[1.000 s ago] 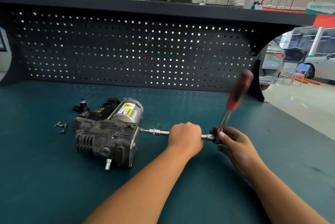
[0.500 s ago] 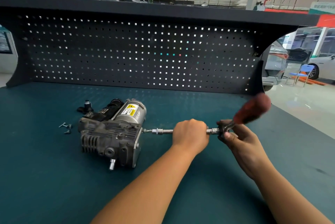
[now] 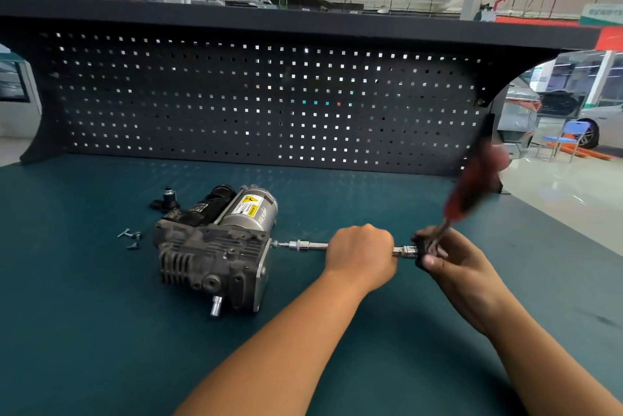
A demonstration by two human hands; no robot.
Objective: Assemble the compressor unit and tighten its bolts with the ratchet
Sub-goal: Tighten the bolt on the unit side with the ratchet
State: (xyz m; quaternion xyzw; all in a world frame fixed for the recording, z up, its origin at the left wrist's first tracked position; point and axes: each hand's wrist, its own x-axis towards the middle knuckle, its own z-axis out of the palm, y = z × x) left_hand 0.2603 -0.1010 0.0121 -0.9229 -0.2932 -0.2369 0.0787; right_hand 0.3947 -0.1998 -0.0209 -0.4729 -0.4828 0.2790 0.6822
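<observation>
Ratchet (image 3: pixel 468 193) meets compressor (image 3: pixel 215 247) — left hand (image 3: pixel 362 255) grips extension (image 3: pixel 313 245), right hand (image 3: pixel 451 267) its head — open mat (image 3: pixel 84 314) around.

compressor unit (image 3: pixel 215 254): grimy grey finned housing, silver motor can with yellow label, lying on your surface (image 3: pixel 101 331) | ratchet (image 3: pixel 472 186): red-black handle blurred, tilted up-right, head in your right hand (image 3: pixel 451 264) | extension bar (image 3: pixel 308 245): level, gripped by your left hand (image 3: pixel 362 257), tip at the unit's end plate | bolts (image 3: pixel 129 237): loose, just left of the unit

Black pegboard (image 3: pixel 236 105) backs the teal bench (image 3: pixel 84 331); blue chair (image 3: pixel 569 136) beyond.
</observation>
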